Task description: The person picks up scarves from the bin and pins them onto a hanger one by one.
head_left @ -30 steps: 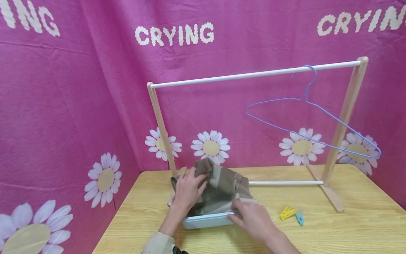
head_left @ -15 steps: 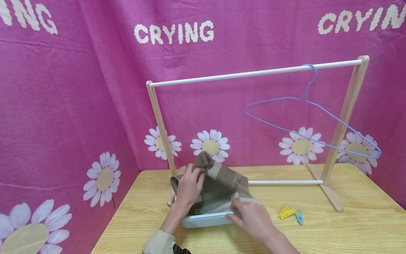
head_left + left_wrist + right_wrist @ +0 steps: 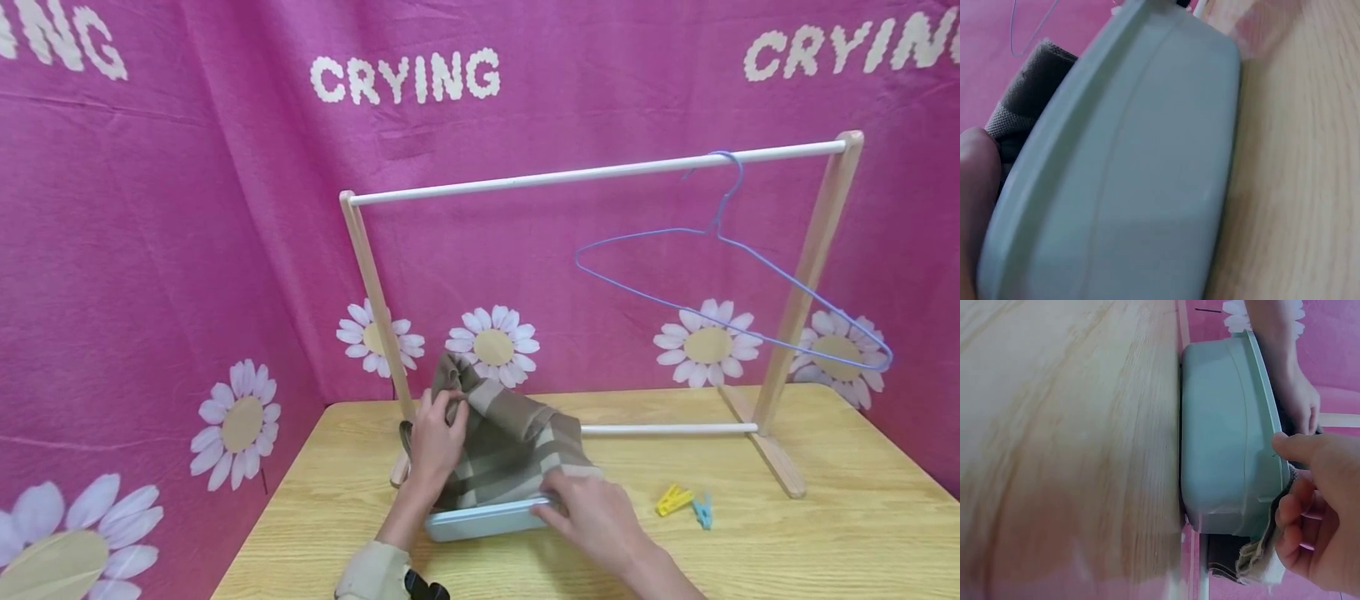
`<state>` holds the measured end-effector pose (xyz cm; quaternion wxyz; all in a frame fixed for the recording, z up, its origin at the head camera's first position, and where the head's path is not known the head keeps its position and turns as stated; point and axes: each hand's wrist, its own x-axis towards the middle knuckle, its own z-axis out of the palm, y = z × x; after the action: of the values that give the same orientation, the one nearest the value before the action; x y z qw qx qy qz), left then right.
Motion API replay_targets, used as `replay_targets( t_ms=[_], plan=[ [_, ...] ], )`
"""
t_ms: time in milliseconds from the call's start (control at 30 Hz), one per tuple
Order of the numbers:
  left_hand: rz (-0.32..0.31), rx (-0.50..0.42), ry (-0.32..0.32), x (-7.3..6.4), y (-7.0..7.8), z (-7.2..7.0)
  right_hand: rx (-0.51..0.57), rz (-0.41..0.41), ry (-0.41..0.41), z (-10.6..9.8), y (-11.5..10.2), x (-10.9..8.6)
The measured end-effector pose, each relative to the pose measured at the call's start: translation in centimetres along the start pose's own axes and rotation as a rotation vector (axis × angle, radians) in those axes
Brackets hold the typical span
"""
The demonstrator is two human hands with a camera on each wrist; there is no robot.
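A pale blue-green plastic basin (image 3: 483, 523) stands on the table with a brown-and-beige checked cloth (image 3: 510, 462) bunched in it and spilling over its far and right sides. My left hand (image 3: 435, 442) pinches a raised fold of the cloth at the basin's left, fingers curled into it. At the near right corner, my right hand (image 3: 592, 512) holds the basin by its rim, the thumb (image 3: 1294, 447) against the rim and the other fingers curled beside the cloth. In the left wrist view the basin's wall (image 3: 1147, 156) hides most of the cloth.
Behind the basin rises a wooden rack (image 3: 810, 292) with a white top rail (image 3: 525, 181). A blue wire hanger (image 3: 720, 237) hangs toward its right end. Yellow (image 3: 673, 500) and blue (image 3: 702, 512) clothespins lie on the table (image 3: 750, 550) right of the basin.
My left hand has moved a little left and up with the fold, raising and spreading the cloth. The right hand stays at the basin's corner.
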<state>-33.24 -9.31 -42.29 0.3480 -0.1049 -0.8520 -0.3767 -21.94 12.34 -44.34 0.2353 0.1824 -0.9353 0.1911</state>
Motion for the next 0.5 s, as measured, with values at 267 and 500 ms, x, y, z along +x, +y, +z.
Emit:
replay_targets(
  t_ms=[267,500],
  plan=[
    [-0.058,-0.001,-0.032,-0.4,-1.1,0.2,0.056,-0.039,-0.047,-0.5,0.3,0.1],
    [-0.050,-0.002,-0.027,-0.5,-1.1,0.6,0.072,-0.031,-0.051,-1.8,0.8,0.6]
  ],
)
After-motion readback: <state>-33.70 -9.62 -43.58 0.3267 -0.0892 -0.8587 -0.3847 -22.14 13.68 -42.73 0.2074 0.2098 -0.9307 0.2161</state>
